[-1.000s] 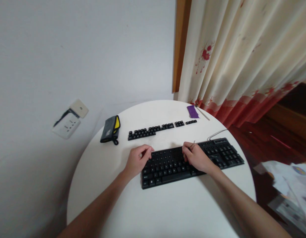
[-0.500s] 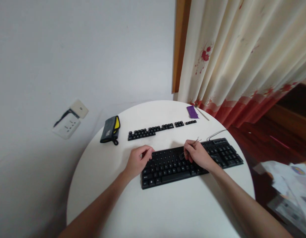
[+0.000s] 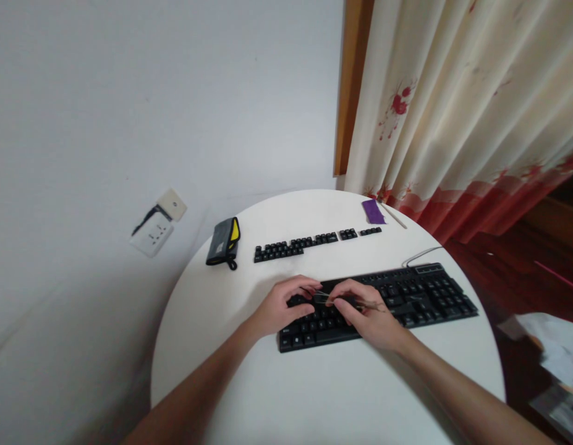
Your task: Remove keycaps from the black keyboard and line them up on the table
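Pinching wire tool (image 3: 374, 305) in right grip (image 3: 367, 314), left grip (image 3: 284, 307) parted beside it, I may drop the small dark piece (image 3: 320, 298) if tool slips.

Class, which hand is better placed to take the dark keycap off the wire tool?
Probably the left hand: it is open right beside the keycap, while the right hand is occupied holding the wire tool.
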`<state>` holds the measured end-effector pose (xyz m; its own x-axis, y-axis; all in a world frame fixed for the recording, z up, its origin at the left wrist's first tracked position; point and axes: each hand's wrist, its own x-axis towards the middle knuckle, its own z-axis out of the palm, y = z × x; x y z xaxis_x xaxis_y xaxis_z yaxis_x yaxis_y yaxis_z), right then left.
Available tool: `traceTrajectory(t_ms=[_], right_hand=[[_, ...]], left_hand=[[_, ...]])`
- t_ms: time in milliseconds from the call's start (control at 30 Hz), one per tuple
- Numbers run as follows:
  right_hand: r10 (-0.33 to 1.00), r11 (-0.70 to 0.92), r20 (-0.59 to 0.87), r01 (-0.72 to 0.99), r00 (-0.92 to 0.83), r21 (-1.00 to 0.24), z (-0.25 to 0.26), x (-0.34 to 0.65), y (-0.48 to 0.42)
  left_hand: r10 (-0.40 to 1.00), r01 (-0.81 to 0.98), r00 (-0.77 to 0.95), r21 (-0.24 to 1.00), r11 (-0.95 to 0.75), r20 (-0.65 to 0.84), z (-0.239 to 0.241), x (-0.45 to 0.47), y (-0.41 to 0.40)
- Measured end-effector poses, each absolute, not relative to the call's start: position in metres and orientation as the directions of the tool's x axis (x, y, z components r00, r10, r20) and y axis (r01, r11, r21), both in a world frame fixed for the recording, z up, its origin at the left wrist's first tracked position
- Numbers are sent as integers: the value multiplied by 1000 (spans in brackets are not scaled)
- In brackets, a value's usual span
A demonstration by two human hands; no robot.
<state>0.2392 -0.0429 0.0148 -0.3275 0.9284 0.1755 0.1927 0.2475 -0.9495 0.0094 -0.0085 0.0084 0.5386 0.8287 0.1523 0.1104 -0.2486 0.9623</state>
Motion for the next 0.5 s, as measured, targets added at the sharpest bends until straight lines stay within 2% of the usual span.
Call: traceTrajectory(t_ms=[233,500], right_hand=[[891,367,271,229,-364,-902,16,235,-44],[863,427,340,183,-373,-885,8,233,-43]], left_hand=[[833,102,532,965,-242,152,6,7,-11],[841,159,524,954,-253,136,9,9,-10]])
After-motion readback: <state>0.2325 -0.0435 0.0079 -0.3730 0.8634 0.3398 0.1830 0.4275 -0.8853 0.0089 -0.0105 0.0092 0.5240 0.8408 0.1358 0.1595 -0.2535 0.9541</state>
